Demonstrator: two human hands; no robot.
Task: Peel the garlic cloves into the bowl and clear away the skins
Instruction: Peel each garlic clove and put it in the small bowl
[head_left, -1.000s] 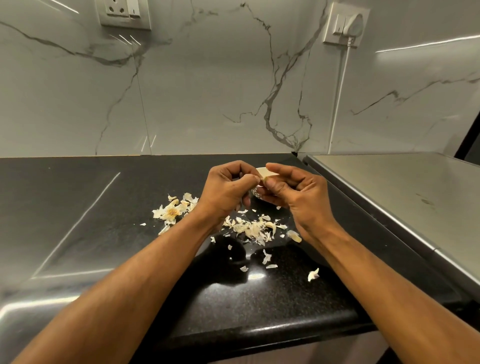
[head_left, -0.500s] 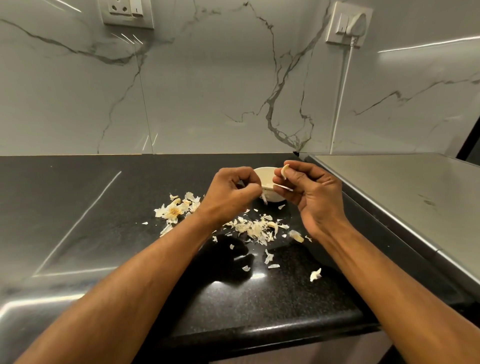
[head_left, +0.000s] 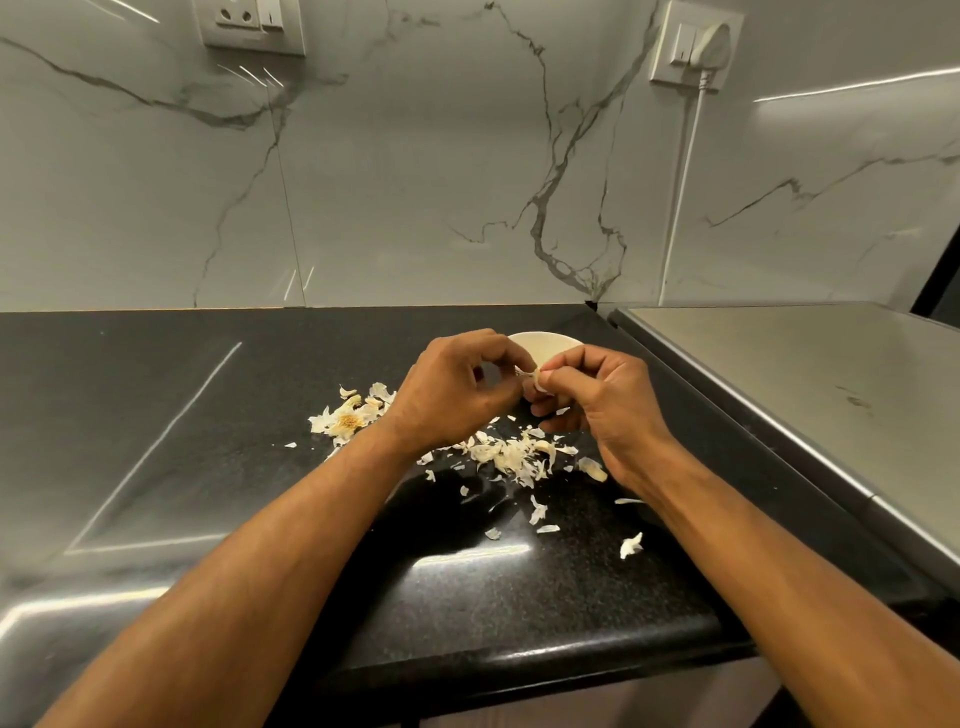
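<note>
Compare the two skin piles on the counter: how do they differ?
The left pile is smaller and compact, with a yellowish root base in it; the middle pile is larger, paler and spread out, with loose flakes trailing toward the counter edge. The left pile lies beside the left hand; the middle pile lies below both hands, nearer the bowl. Both are dry, papery garlic skins, still uncleared.

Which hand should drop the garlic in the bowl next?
Probably the right hand. It pinches the garlic clove and sits just in front of the white bowl. The left hand only pinches a strip of skin on the clove's left.
</note>
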